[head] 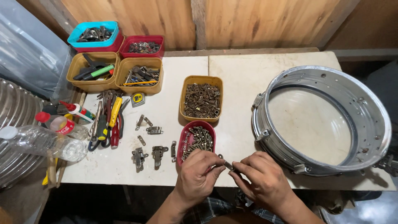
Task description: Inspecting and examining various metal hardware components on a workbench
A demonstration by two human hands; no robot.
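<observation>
Head view: white worktable against plank wall, both hands' fingers pinched on small metal fitting.

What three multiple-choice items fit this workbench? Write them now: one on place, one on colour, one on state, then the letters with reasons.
1. Where does the metal drum shell lie?
A. on the table's right side
B. under the table
C. inside a tub

2. What colour is the tub of screws nearest the hands?
A. blue
B. red
C. white

3. What are the hands doing?
A. resting flat
B. gripping the pliers
C. pinching one small metal part together

Answers: 1 A, the shell rests on the white table at right. 2 B, its rim is red. 3 C, the left hand and right hand meet on the small metal part.
</observation>
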